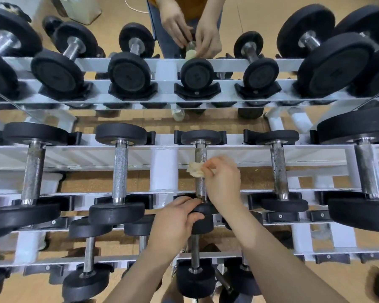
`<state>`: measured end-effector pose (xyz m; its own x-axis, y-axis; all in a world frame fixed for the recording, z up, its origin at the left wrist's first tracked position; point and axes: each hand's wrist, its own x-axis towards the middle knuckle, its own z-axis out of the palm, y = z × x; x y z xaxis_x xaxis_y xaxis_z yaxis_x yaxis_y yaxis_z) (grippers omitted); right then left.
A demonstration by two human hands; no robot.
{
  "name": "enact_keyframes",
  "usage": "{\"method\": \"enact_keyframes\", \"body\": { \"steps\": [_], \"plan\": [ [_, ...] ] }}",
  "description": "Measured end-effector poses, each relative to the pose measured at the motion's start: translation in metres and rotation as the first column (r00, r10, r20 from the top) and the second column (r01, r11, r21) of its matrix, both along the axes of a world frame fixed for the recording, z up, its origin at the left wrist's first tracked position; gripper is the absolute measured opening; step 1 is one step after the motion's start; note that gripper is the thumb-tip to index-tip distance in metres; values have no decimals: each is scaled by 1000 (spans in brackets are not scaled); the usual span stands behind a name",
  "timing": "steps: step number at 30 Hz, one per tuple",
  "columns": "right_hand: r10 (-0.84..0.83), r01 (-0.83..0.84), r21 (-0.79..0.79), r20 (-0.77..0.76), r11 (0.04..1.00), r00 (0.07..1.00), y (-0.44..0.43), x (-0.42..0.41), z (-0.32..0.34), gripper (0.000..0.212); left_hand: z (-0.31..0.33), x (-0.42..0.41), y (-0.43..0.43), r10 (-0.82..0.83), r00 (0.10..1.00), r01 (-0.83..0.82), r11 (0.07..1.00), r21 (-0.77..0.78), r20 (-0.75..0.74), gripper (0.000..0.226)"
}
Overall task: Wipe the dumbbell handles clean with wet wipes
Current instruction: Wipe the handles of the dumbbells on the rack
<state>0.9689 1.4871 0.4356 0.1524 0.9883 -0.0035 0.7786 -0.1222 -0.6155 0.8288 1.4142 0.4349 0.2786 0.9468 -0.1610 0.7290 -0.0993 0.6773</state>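
On the top rack tier, my right hand (pixel 222 182) is pinching a crumpled wet wipe (pixel 195 169) against the dumbbell handle (pixel 200 171), while my left hand (pixel 175 221) is gripping its near weight head (pixel 202 212).

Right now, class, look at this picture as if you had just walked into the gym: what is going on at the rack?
A person is cleaning a small dumbbell that lies in its cradles on the top tier of a white rack. The right hand pinches a crumpled wipe against the middle of the knurled handle. The left hand grips the near head of the same dumbbell. The neighbouring dumbbells rest on either side with no hand on them.
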Motion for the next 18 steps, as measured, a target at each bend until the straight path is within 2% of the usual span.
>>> {"method": "enact_keyframes", "body": {
  "steps": [4, 7, 10, 12, 16, 18],
  "plan": [
    [50, -60, -163, -66, 985, 997, -36, 2, -10, 15, -5, -21, -1, 31, 990, -33, 999, 13, 139, 31],
    [-1, -13, -93, -149, 996, 989, -20, -7, -12, 14, -8, -25, -1, 31, 986, -37, 999, 31, 162, 31],
    [-67, 70, 13, -149, 997, 986, 22, -18, -7, 10, -10, -22, -1, 24, 985, -34, 998, 52, 171, 31],
    [-73, 74, -2, -153, 997, 986, 33, -23, -4, 16, -11, -20, -1, 25, 984, -34, 998, 49, 175, 31],
    [-84, 76, -81, -95, 994, 992, -4, -26, -9, 36, -13, -19, -1, 11, 978, -23, 998, 57, 206, 28],
    [-170, 155, -94, -174, 983, 970, -5, -25, -7, 32, -12, -17, 0, 15, 976, -30, 997, 67, 218, 31]
  ]
}}
